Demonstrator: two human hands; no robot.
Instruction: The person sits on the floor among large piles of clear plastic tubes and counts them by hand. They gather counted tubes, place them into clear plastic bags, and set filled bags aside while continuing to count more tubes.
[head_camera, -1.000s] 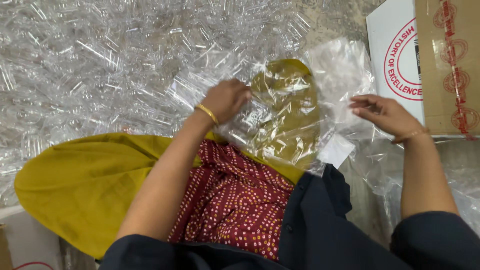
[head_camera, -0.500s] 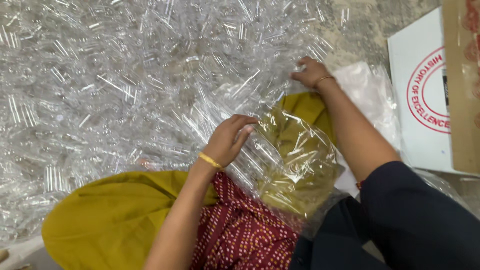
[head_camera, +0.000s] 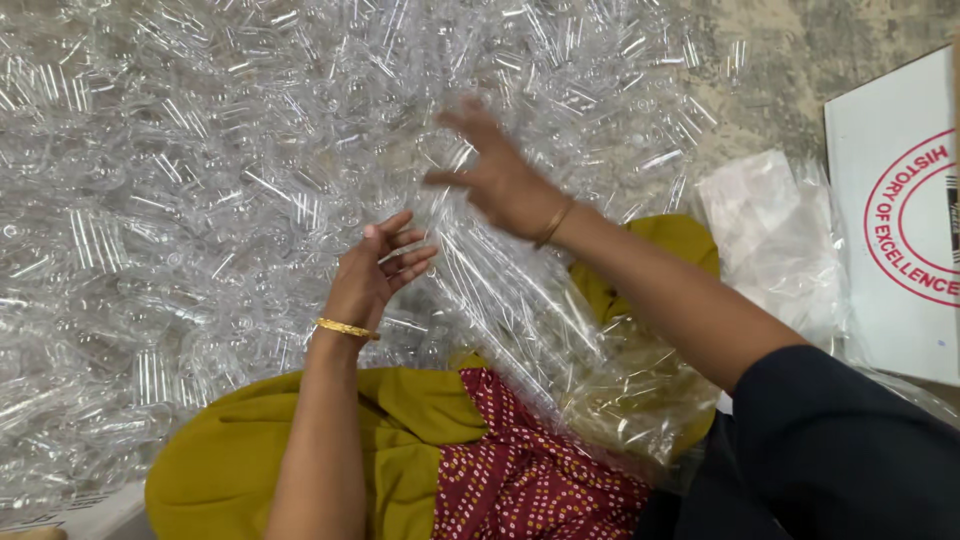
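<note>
Single head view — looks steeply down, close; over lap onto floor's clear plastic heap (head_camera: 200, 200).

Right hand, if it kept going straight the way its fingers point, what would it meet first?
Probably the heap of clear plastic pieces: the right hand is open, fingers pointing up-left over it. How high it hovers above the heap is unclear.
</note>
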